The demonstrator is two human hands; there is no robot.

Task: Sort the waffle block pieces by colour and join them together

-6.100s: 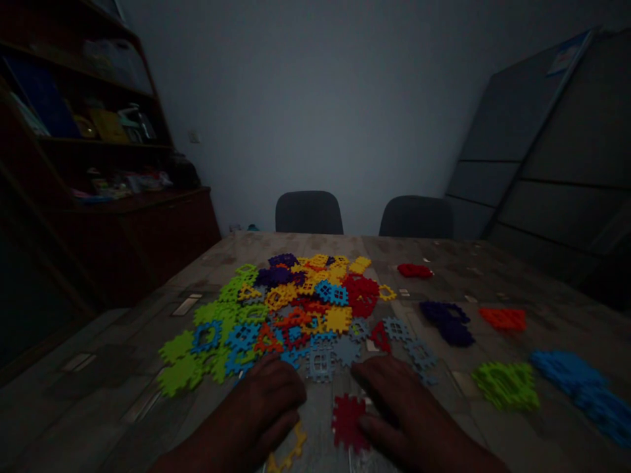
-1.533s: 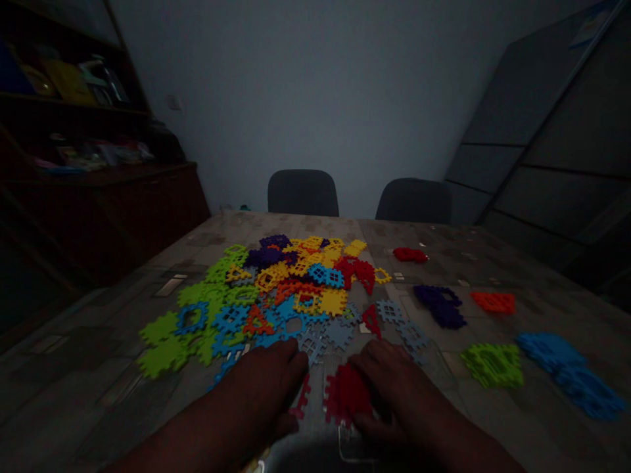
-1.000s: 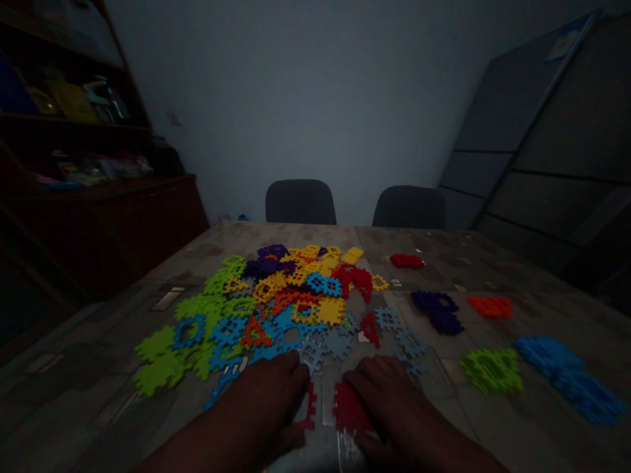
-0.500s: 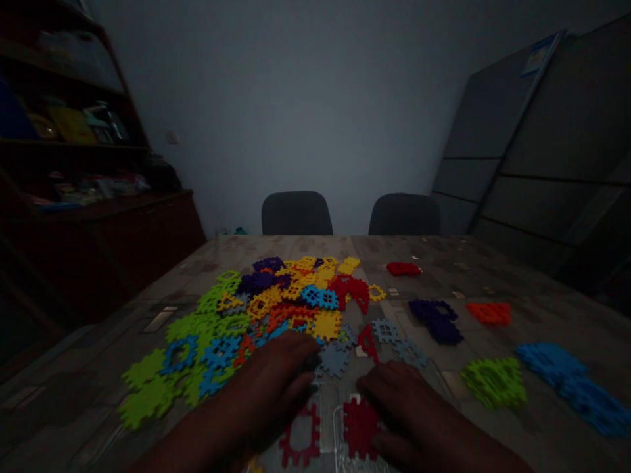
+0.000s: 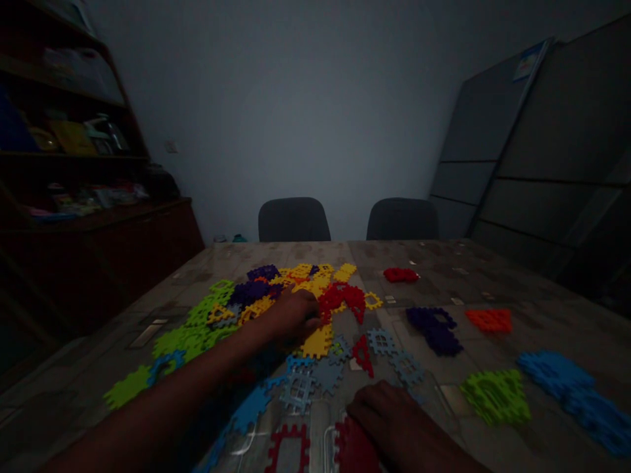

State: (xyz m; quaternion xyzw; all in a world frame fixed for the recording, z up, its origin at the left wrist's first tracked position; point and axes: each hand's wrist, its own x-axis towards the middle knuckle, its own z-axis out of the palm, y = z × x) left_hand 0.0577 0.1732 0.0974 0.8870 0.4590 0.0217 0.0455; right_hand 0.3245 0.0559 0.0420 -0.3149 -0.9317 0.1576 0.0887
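Note:
My left hand point(image 5: 296, 315) reaches into the pile of plastic interlocking tiles, among yellow and red ones. Its fingers are bent downward and held together; whatever lies under the fingertips is hidden. Nearer to me, my right hand point(image 5: 383, 415) is closed on the right edge of a solid dark red tile point(image 5: 351, 448). A red frame tile point(image 5: 290, 449) lies to the left of that one. Grey tiles point(image 5: 298, 389) and a red triangular piece point(image 5: 362, 355) lie between the hands, and a yellow tile point(image 5: 318, 341) is just below the left hand.
Green tiles point(image 5: 183, 343) spread along the pile's left side. Sorted at the right are dark purple point(image 5: 436, 328), orange point(image 5: 490, 320), green point(image 5: 497, 396) and blue point(image 5: 557, 376) groups, with a red group point(image 5: 401, 274) farther back. Two chairs point(image 5: 294, 220) stand behind the table.
My left hand has moved forward, away from me, into the pile, uncovering grey and blue tiles nearer me. My right hand stays beside the solid red tile, slightly lower in view.

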